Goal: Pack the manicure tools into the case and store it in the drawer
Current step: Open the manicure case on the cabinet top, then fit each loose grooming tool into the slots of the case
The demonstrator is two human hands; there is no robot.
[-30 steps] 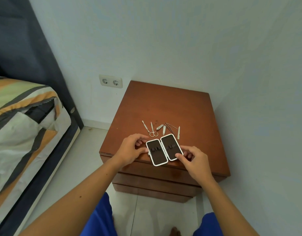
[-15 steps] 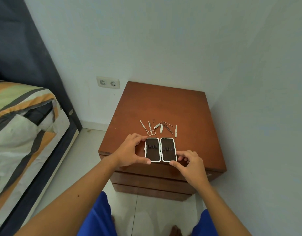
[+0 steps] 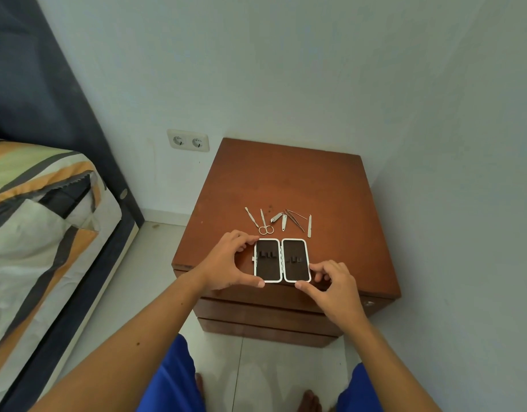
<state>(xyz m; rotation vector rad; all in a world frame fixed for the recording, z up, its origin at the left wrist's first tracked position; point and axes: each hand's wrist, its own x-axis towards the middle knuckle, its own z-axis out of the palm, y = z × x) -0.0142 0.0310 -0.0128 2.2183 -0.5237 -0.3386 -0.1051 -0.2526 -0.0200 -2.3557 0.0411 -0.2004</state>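
Observation:
A white-rimmed manicure case (image 3: 282, 260) lies open and flat near the front edge of a brown wooden nightstand (image 3: 286, 179), its two dark halves empty. My left hand (image 3: 230, 261) grips the case's left half between thumb and fingers. My right hand (image 3: 330, 282) touches the lower right corner with its fingertips. Just behind the case lies a row of metal tools: a cuticle pusher (image 3: 251, 216), small scissors (image 3: 264, 225), nail clippers (image 3: 277, 217), a small file (image 3: 284, 222), tweezers (image 3: 295, 220) and another file (image 3: 309, 226).
The nightstand has closed drawers (image 3: 265, 310) on its front, below the case. A bed with a striped cover (image 3: 33, 221) stands to the left. Walls close in behind and to the right. A double socket (image 3: 188, 140) sits on the back wall.
The case has been turned from a slanted position to lie square with the nightstand's front edge. Both hands followed it and stay at its sides.

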